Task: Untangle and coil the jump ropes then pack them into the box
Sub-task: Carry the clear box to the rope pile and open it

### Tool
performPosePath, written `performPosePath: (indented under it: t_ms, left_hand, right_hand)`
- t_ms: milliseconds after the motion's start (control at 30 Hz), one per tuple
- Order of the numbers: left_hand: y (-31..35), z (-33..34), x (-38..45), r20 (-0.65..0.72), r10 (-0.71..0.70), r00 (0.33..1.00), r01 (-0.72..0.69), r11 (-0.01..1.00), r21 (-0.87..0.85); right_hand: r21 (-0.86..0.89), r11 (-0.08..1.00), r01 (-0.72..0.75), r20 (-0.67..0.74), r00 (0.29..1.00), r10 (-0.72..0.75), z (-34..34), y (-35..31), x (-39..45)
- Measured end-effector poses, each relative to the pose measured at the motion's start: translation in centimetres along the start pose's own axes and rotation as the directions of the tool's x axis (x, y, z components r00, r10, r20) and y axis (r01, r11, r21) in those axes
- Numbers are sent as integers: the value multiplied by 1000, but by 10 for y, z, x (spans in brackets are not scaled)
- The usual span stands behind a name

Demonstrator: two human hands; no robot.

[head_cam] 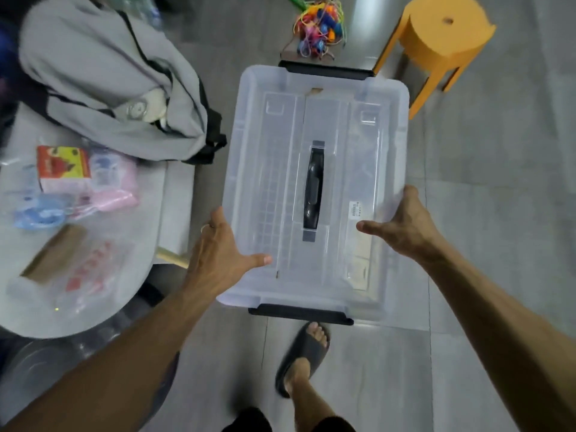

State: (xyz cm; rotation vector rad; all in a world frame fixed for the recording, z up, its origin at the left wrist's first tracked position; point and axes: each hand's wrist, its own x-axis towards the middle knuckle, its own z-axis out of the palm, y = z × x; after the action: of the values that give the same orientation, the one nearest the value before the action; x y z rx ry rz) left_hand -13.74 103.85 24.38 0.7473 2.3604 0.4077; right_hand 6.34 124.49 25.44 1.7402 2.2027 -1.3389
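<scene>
I carry a clear plastic box (pixel 268 157) with its lid on, a black handle on top and black latches at both ends. My left hand (pixel 218 251) grips its near left edge, thumb lying on the lid. On the right edge my right hand (pixel 402 222) holds on the same way, thumb stretched across the lid. A tangled heap of colourful jump ropes (pixel 318 29) lies on the grey floor beyond the box's far end.
An orange plastic stool (pixel 442 35) stands at the far right. At the left a round grey table (pixel 140 244) bears packets and a cardboard piece. A grey bag (pixel 103 76) lies behind it. My sandalled foot (pixel 305 353) is below the box.
</scene>
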Motion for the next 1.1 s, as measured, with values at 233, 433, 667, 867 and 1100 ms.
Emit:
performPosePath:
  t_ms: [233, 433, 667, 867, 1100]
  left_hand:
    - [102, -29, 144, -48, -38, 998, 33, 995, -92]
    - [158, -55, 292, -72, -109, 991, 100, 989, -112]
    - [205, -85, 431, -110, -237, 965, 227, 969, -97]
    - [224, -79, 534, -140, -425, 894, 404, 901, -157]
    - [224, -69, 627, -134, -596, 792, 534, 782, -322]
  right_hand:
    - [-28, 997, 66, 43, 997, -64, -76, -72, 170]
    - [-15, 992, 124, 87, 989, -122, -105, -142, 332]
    - [-145, 971, 189, 174, 971, -163, -112, -210, 512]
    - [-83, 938, 336, 323, 900, -294, -86, -263, 658]
    - [-109, 853, 510, 476, 780, -405, -40, -323, 779]
